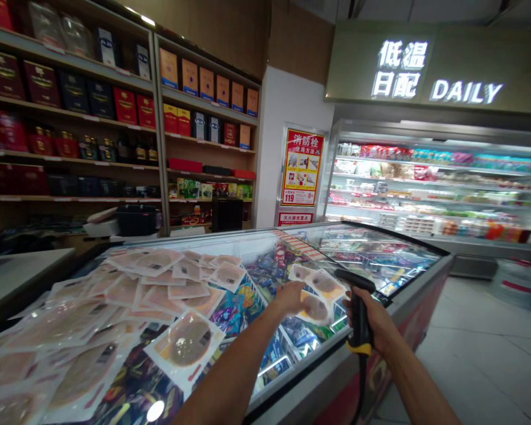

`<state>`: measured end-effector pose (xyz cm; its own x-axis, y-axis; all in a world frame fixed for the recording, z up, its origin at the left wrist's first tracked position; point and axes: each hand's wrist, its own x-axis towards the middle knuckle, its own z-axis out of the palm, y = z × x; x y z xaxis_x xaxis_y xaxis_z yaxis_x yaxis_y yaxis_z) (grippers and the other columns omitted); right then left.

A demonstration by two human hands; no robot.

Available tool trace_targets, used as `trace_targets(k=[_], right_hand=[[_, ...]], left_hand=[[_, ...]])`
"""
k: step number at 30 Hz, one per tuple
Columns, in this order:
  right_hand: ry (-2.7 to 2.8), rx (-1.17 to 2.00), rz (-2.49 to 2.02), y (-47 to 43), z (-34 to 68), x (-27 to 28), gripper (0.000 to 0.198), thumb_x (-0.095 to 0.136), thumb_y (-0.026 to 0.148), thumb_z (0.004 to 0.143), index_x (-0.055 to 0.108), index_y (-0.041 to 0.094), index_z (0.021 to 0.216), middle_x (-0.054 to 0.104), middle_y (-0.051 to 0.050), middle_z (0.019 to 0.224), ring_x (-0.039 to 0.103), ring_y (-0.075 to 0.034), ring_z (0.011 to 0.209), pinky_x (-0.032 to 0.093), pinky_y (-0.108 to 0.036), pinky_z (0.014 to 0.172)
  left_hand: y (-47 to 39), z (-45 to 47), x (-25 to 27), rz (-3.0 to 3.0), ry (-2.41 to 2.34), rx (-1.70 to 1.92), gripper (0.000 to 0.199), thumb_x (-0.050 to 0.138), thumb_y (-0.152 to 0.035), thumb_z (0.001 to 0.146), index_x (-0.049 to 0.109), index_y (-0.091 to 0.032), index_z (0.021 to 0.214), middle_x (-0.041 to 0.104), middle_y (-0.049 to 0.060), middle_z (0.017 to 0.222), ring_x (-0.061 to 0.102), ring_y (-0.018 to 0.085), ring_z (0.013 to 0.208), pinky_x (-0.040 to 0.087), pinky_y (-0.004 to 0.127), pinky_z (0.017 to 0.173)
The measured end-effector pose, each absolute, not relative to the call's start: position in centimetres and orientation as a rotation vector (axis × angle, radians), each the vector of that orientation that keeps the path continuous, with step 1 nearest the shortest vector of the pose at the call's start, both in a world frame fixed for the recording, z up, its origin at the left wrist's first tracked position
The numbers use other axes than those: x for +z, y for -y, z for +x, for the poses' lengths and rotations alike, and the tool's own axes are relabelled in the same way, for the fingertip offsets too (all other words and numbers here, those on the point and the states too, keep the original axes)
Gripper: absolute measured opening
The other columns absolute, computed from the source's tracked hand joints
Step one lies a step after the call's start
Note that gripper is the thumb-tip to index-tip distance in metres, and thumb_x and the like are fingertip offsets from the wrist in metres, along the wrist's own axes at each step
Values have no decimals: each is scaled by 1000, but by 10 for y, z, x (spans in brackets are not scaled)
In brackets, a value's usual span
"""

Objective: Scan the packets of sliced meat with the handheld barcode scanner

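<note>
My right hand (370,316) is wrapped around the handle of a black and yellow barcode scanner (359,313), its head tilted to the left and its cord hanging down. To the left, my left hand (289,298) is closed at the near edge of a flat clear-and-white food packet (317,310) with a round tan item inside. Two similar packets (326,284) lie just beyond it on the freezer's glass top. A separate packet (186,343) rests left of my left forearm, near a large heap of the same packets (154,283).
Under the glass of the chest freezer (292,386) are colourful bagged goods. Shelves with boxed bottles (101,100) stand behind on the left. A lit refrigerated display (425,189) runs along the back right. Large water jugs (515,283) sit on the tiled floor (478,360) at right.
</note>
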<state>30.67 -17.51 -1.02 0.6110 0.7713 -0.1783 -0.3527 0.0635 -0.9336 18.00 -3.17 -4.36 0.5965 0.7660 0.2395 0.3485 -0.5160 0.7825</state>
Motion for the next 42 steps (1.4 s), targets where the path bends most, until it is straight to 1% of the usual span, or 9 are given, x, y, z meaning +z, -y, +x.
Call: trace_targets(k=[4,7,10,13,17,21,27,32,42], right_hand=[[361,850,-1233,185,325,-14,20,56,32,63,51,16,74,57,1,50,48,-9,36,40,-20,34],[324,842,-1235,189,329,-17,20,56,32,64,52,16,74,57,1,50,48,-8,36,41,-20,34],[328,843,-1242,190,324,-17,20,56,32,64,52,15,74,57,1,50,48,-8,36,41,-20,34],[370,868,-1254,189,313,-15,20,55,33,65,52,15,74,57,1,51,48,-8,36,40,-20,33],[472,936,-1230,182,291,-9,20,54,34,66,51,15,74,57,0,52,47,-8,36,39,-20,32],[588,1009,-1199,170,263,-4,21,52,35,67,50,15,74,56,0,52,47,-8,35,38,-20,32],[711,1068,-1213,154,229,-4,22,49,37,69,49,15,74,55,0,53,46,-8,34,36,-20,31],[746,1070,-1223,151,219,-4,23,49,37,68,48,15,73,54,1,52,45,-8,34,37,-20,31],[624,1028,-1247,141,235,-4,22,51,37,67,49,15,73,54,1,52,46,-8,35,38,-21,31]], left_hand=[[34,193,-37,2038,-943,784,34,68,-32,48,56,-23,79,63,4,81,46,29,101,10,53,93],[29,196,-35,2064,-1016,841,25,70,-31,46,57,-21,64,62,4,70,51,29,92,19,51,90],[19,195,-35,2022,-1120,863,20,72,-21,42,52,-19,45,55,0,49,56,25,75,31,45,84],[3,184,-33,1986,-1190,893,21,69,-9,40,51,-19,40,47,-3,39,56,23,65,38,37,74],[-20,158,-22,1949,-1261,972,12,63,-13,49,54,-20,46,48,-3,42,55,19,59,40,27,61],[-34,131,-11,1917,-1395,1022,1,57,-20,57,57,-20,57,52,-2,50,54,18,63,38,25,59],[-39,106,-12,1959,-1617,950,15,49,-29,63,58,-22,72,60,0,67,55,16,69,37,23,57],[-41,95,-15,1972,-1669,935,17,46,-30,63,58,-22,73,62,1,73,56,17,71,37,24,56],[-46,59,-8,1992,-1868,883,22,43,-25,63,60,-23,77,64,2,82,56,20,83,37,27,61]])
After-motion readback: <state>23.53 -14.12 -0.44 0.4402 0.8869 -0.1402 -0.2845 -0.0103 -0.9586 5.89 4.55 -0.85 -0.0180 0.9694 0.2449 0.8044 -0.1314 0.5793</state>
